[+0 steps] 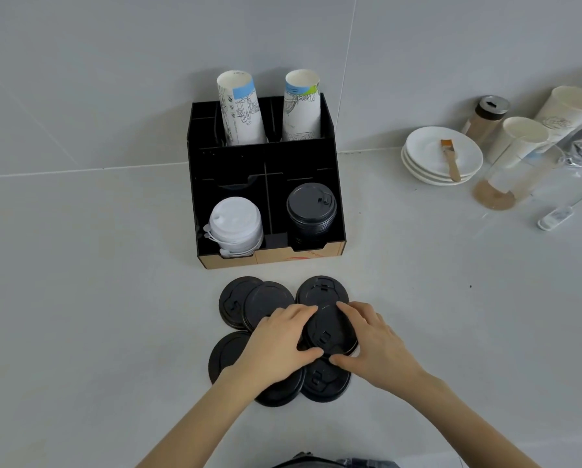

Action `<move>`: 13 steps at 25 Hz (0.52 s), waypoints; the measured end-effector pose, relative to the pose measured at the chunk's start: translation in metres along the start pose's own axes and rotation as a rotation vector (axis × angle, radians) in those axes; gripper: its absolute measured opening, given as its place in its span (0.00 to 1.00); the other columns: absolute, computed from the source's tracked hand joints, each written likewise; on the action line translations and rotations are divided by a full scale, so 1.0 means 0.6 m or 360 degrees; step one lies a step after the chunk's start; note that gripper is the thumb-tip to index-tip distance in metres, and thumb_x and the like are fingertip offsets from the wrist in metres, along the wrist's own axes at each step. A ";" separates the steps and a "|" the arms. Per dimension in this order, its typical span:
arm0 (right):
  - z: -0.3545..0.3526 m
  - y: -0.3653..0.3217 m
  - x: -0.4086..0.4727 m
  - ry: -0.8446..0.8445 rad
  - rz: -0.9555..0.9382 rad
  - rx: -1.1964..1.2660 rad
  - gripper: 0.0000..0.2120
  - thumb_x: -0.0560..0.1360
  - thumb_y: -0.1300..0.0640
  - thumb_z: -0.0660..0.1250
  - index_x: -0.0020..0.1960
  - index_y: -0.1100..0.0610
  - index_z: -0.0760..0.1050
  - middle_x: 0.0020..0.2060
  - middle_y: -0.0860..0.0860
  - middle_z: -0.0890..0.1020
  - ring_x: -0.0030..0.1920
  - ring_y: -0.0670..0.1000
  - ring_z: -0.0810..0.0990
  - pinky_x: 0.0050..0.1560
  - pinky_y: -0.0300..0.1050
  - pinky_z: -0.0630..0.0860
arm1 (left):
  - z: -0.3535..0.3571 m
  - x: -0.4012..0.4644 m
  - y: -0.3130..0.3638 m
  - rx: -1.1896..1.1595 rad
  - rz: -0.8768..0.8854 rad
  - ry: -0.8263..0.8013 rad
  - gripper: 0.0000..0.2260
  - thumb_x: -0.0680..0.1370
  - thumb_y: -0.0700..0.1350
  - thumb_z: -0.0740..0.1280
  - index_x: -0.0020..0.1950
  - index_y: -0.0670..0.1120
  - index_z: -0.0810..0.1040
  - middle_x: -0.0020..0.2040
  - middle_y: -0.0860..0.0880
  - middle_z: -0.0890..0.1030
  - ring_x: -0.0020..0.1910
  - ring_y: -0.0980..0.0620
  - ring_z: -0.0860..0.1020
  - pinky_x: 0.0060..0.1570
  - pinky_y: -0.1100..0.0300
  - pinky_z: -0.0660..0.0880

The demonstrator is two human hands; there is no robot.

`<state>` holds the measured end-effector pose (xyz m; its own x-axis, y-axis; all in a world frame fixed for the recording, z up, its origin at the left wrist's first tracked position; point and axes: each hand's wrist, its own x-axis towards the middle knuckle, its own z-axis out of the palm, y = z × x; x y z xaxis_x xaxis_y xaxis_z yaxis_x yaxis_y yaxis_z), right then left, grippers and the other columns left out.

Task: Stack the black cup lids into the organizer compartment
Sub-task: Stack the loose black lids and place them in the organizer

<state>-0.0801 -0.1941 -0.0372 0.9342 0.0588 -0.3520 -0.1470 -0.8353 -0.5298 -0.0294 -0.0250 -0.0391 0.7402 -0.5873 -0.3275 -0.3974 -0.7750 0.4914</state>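
Several loose black cup lids (259, 305) lie on the grey counter in front of a black organizer (330, 130). A small stack of black lids (330, 331) sits in the middle of them, gripped from both sides by my left hand (279, 342) and my right hand (370, 342). The organizer's front right compartment holds a stack of black lids (311, 209). Its front left compartment holds white lids (235, 224). Other loose lids are partly hidden under my hands.
Two printed paper cup stacks (239, 109) stand in the organizer's rear compartments. To the right are stacked white plates (428, 153) with a brush, a spice jar (485, 118), paper cups (522, 140), a clear cup and a foil bag against the wall.
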 end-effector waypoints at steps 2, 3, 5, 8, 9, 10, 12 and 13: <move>0.002 0.000 0.000 0.0020 0.0001 0.0019 0.37 0.68 0.47 0.67 0.70 0.49 0.51 0.69 0.49 0.59 0.66 0.52 0.64 0.65 0.48 0.67 | 0.005 0.003 0.002 0.0016 0.0003 -0.0002 0.29 0.73 0.55 0.63 0.70 0.52 0.55 0.71 0.52 0.62 0.65 0.50 0.65 0.64 0.52 0.63; 0.002 0.001 0.000 0.0034 0.0001 0.0029 0.37 0.68 0.47 0.67 0.70 0.49 0.51 0.69 0.49 0.59 0.66 0.52 0.64 0.64 0.48 0.68 | 0.007 0.005 0.002 0.0020 0.0004 0.0008 0.29 0.73 0.54 0.63 0.70 0.52 0.55 0.71 0.52 0.62 0.65 0.50 0.65 0.64 0.52 0.64; 0.001 0.002 0.000 0.0057 -0.0007 0.0047 0.36 0.69 0.47 0.67 0.70 0.49 0.51 0.70 0.48 0.59 0.67 0.51 0.64 0.64 0.48 0.68 | 0.008 0.006 0.003 0.0019 0.0005 0.0014 0.29 0.73 0.54 0.63 0.70 0.51 0.55 0.71 0.52 0.61 0.65 0.50 0.65 0.64 0.52 0.63; -0.005 0.003 0.001 0.0096 -0.0057 0.0113 0.36 0.69 0.49 0.67 0.70 0.51 0.53 0.70 0.47 0.60 0.67 0.50 0.63 0.65 0.47 0.68 | 0.007 0.006 0.001 -0.0022 0.0004 0.0027 0.29 0.73 0.53 0.63 0.70 0.51 0.55 0.70 0.51 0.62 0.65 0.50 0.65 0.64 0.52 0.64; -0.007 0.003 0.002 0.0116 -0.0082 0.0148 0.35 0.69 0.50 0.67 0.70 0.52 0.53 0.70 0.47 0.59 0.67 0.49 0.64 0.65 0.46 0.68 | 0.006 0.006 0.000 -0.0043 0.0002 0.0045 0.29 0.73 0.52 0.63 0.70 0.51 0.55 0.70 0.51 0.62 0.65 0.50 0.66 0.64 0.52 0.65; -0.009 0.002 0.003 0.0140 -0.0106 0.0184 0.35 0.69 0.51 0.68 0.70 0.52 0.54 0.70 0.47 0.60 0.66 0.49 0.65 0.64 0.45 0.69 | 0.004 0.007 -0.001 -0.0066 0.0000 0.0068 0.29 0.73 0.52 0.63 0.70 0.51 0.55 0.70 0.51 0.62 0.65 0.50 0.66 0.64 0.52 0.66; -0.015 0.000 0.006 0.0199 -0.0158 0.0240 0.33 0.69 0.52 0.68 0.69 0.53 0.57 0.69 0.48 0.61 0.64 0.48 0.68 0.63 0.41 0.68 | -0.001 0.009 -0.002 -0.0109 0.0011 0.0139 0.28 0.73 0.51 0.64 0.70 0.51 0.55 0.69 0.51 0.62 0.64 0.50 0.67 0.63 0.52 0.68; -0.018 -0.002 0.009 0.0227 -0.0184 0.0263 0.33 0.69 0.52 0.68 0.69 0.54 0.58 0.68 0.48 0.62 0.63 0.48 0.68 0.62 0.38 0.68 | -0.004 0.010 -0.003 -0.0131 0.0021 0.0182 0.28 0.73 0.51 0.64 0.70 0.51 0.56 0.69 0.51 0.62 0.64 0.51 0.67 0.63 0.52 0.68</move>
<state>-0.0716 -0.1987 -0.0304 0.9826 0.0609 -0.1753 -0.0769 -0.7262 -0.6832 -0.0230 -0.0267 -0.0398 0.7943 -0.5630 -0.2285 -0.3651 -0.7428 0.5612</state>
